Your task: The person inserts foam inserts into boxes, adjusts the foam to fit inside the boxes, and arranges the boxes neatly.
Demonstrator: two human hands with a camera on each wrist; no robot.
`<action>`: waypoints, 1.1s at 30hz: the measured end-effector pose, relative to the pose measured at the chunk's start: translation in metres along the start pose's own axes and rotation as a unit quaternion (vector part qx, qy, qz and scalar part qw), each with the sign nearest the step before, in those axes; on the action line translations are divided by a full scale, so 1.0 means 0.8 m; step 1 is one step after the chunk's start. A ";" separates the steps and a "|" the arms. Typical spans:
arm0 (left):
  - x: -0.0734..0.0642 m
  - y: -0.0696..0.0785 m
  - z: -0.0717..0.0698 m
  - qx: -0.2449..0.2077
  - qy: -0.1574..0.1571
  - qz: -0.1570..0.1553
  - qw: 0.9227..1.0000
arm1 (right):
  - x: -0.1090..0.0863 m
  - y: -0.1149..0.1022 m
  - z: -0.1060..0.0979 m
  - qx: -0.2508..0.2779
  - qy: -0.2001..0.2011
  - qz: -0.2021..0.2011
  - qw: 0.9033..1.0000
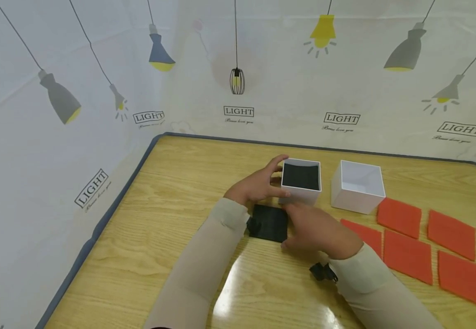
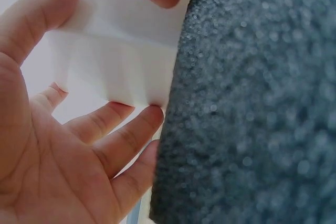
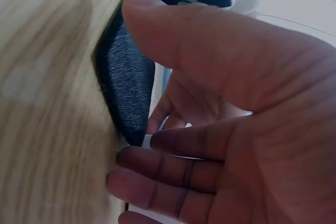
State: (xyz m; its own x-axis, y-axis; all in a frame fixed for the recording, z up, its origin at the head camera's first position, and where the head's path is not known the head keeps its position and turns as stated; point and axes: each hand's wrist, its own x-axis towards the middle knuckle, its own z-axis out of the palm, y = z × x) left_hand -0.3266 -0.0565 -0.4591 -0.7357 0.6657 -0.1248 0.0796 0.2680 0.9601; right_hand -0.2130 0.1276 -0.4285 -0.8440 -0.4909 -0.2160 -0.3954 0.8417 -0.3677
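Note:
My left hand (image 1: 258, 185) holds a white open-topped box (image 1: 299, 195) from the left, thumb on its front and fingers along its side. A black foam square (image 1: 301, 176) sits inside this box near the rim. In front lies another black foam square (image 1: 271, 224), seen edge-on in the right wrist view and filling the right of the left wrist view. My right hand (image 1: 320, 228) spans that square's right edge, its thumb (image 3: 139, 11) by the near corner and its outstretched fingers by the far one.
A second white box (image 1: 357, 198), with nothing inside, stands to the right. Several red foam squares (image 1: 408, 256) lie in rows on the wooden table (image 1: 172, 201) at the right. A printed white curtain (image 1: 283, 91) hangs behind and to the left, along the table's blue-grey edge.

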 end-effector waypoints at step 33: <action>0.000 0.002 0.000 0.008 -0.007 -0.003 1.000 | 0.009 0.009 0.017 -0.029 0.008 0.004 1.000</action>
State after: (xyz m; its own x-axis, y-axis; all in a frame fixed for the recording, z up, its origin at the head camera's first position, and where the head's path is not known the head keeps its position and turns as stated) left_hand -0.3269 -0.0559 -0.4576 -0.7271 0.6732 -0.1344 0.0854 0.2830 0.9553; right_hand -0.2173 0.1270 -0.4447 -0.8532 -0.4804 -0.2033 -0.4085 0.8577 -0.3121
